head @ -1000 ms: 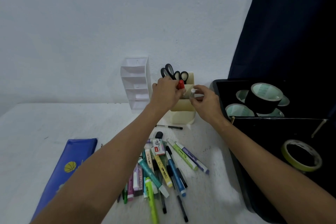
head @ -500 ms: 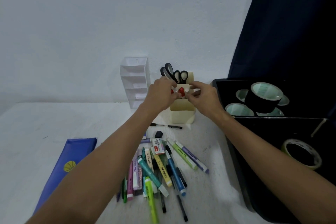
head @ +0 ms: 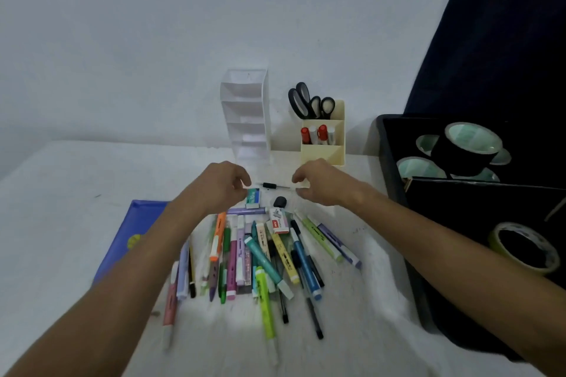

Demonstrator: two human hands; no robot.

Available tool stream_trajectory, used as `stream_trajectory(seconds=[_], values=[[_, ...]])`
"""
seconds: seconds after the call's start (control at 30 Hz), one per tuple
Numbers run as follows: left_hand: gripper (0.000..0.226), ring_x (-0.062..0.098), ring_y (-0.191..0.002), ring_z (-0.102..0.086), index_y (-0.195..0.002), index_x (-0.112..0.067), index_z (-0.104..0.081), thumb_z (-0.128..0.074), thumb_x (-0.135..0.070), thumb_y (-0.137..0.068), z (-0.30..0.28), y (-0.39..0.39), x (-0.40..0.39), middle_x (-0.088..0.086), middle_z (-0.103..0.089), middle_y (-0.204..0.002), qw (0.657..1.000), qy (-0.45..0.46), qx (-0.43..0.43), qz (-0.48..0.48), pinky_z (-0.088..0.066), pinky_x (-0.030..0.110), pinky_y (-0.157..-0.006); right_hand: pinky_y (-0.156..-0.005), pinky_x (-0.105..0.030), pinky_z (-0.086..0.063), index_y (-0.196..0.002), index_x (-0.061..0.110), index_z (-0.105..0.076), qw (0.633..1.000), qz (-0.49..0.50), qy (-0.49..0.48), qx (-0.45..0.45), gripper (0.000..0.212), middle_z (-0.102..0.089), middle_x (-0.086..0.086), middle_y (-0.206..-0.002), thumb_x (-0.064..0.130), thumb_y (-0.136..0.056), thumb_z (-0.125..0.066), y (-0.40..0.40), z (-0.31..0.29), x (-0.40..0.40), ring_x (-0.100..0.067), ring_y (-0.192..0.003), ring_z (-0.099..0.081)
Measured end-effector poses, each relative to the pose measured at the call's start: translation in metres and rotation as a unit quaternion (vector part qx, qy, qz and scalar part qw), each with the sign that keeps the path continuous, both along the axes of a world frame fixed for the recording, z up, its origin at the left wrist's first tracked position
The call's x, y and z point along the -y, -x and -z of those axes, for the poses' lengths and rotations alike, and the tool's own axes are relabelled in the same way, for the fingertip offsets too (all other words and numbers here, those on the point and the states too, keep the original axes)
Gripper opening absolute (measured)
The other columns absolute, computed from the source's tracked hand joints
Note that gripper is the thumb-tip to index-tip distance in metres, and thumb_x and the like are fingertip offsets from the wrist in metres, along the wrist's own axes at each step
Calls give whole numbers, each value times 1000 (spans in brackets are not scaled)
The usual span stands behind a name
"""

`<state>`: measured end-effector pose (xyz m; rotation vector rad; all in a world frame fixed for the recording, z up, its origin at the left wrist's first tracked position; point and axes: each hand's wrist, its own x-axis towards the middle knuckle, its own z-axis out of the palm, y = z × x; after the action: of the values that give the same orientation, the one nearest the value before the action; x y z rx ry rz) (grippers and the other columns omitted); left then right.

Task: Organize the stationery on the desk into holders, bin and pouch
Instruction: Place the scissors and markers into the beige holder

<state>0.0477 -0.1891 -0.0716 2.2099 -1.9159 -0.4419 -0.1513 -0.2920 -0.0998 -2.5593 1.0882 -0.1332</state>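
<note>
Left hand: (head: 225, 185) hovered low over the far end of the pile, fingers loosely curled, holding nothing that could be seen.
Right hand: (head: 321, 182) mirrored it just across, fingers relaxed and bent, likewise holding nothing visible.
Between hands: thin black pen (head: 273, 185) lay flat on the table (head: 61, 223), its tip almost at the right fingertips; green-and-white box (head: 253, 197) lay just beside the left fingertips.
Nearby small items: black eraser (head: 280, 201) and red-and-white staple box (head: 278, 220) sat just nearer the camera than the gap between hands.
Pen pile: (head: 263, 257) mixed markers and highlighters, fanned and overlapping, under and between both forearms; unsorted.
Cream holder: (head: 321, 147) upright by the wall, scissors (head: 309, 102) standing handles-up at the back, red-capped sticks (head: 317, 135) in the middle slot; probably grouped by kind.
White tiered holder: (head: 246, 115) beside it, shelves apparently unfilled.
Blue pouch: (head: 128, 232) flat at left, partly under the left forearm.
Black bin: (head: 395, 162) at right, holding tape rolls (head: 471, 147).
Judgement: both hands looked poised to pick the next loose item.
</note>
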Motion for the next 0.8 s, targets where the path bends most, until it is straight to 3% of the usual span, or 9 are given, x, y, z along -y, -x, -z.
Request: stream_trajectory(seconds=[0.2,0.37,0.47,0.6,0.8], values=[[26,9,-81,-56,-113,-20,-68,-60,-30,-91,36,53,-17,0,-67,-101,992,-16,-6,125,-38,18,-73,-90,-35,-49,-123,3,-57,996,20,0,-82,32,-58,-17,-123,13,-93,-54,-3,23,2,-30,-107,-59],[26,21,-90,-58,-115,-26,-67,-53,-24,-94,46,72,-5,1,-48,-95,979,-19,51,194,-50,35,-77,-90,-34,-48,-119,3,-60,996,21,14,-83,29,-59,-17,-120,11,-92,-55,4,28,1,-30,-107,-58],[30,22,-96,-56,-117,-28,-67,-52,-17,-93,41,78,-1,3,-51,-103,965,-35,98,241,-53,41,-78,-88,-37,-51,-113,1,-62,996,23,15,-83,26,-61,-19,-115,10,-90,-57,6,27,2,-30,-103,-60],[39,23,-110,-49,-124,-28,-62,-52,-16,-88,36,87,2,5,-50,-114,954,-74,127,262,-48,35,-83,-87,-38,-52,-112,0,-64,996,32,14,-81,26,-63,-17,-111,13,-90,-60,5,26,0,-29,-99,-61],[37,23,-111,-44,-123,-26,-57,-63,-20,-87,33,81,5,7,-46,-118,937,-108,179,280,-47,39,-88,-77,-34,-54,-101,4,-68,997,46,-27,-59,19,-66,-13,-101,12,-85,-64,9,22,0,-24,-88,-62]])
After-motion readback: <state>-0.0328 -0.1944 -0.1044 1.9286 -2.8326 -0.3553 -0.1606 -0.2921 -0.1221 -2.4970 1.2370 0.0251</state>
